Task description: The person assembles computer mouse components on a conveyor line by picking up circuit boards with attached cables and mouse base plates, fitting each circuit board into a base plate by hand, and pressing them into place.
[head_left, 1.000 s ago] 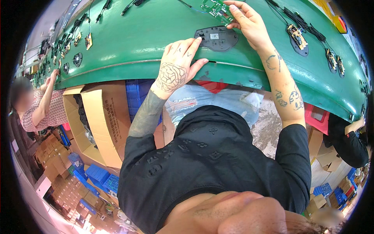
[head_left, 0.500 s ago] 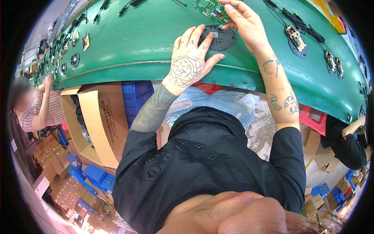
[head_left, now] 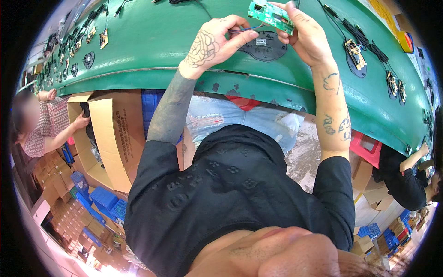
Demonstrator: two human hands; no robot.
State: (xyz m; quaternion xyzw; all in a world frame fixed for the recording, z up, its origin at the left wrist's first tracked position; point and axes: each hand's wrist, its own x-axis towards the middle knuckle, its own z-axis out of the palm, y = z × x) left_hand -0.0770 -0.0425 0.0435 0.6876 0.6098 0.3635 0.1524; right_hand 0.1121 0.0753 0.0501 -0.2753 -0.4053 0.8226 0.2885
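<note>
My right hand (head_left: 310, 38) grips a green circuit board (head_left: 271, 17) by its right end, thumb on top and fingers beneath, raised above the bench. Thin coloured wires (head_left: 247, 30) run from the board to my left hand (head_left: 210, 44), whose thumb and fingers are closed on them. Under both hands lies a black, rounded mouse base (head_left: 273, 50) on the green bench (head_left: 157, 51). A small pale metallic part shows in its middle. My left fingers partly cover the base's left side.
To the right lie mouse bases with tan circuit boards (head_left: 354, 54) and black cables (head_left: 357, 30). More boards and cables line the far left. Below the bench at left stands an open cardboard box (head_left: 108, 138), where a co-worker (head_left: 53, 120) reaches in. Another person (head_left: 401, 182) is at right.
My left hand has lifted off the mouse base and closed on the wires. The circuit board has tilted and shifted right with my right hand. The left co-worker's hand now reaches into the box.
</note>
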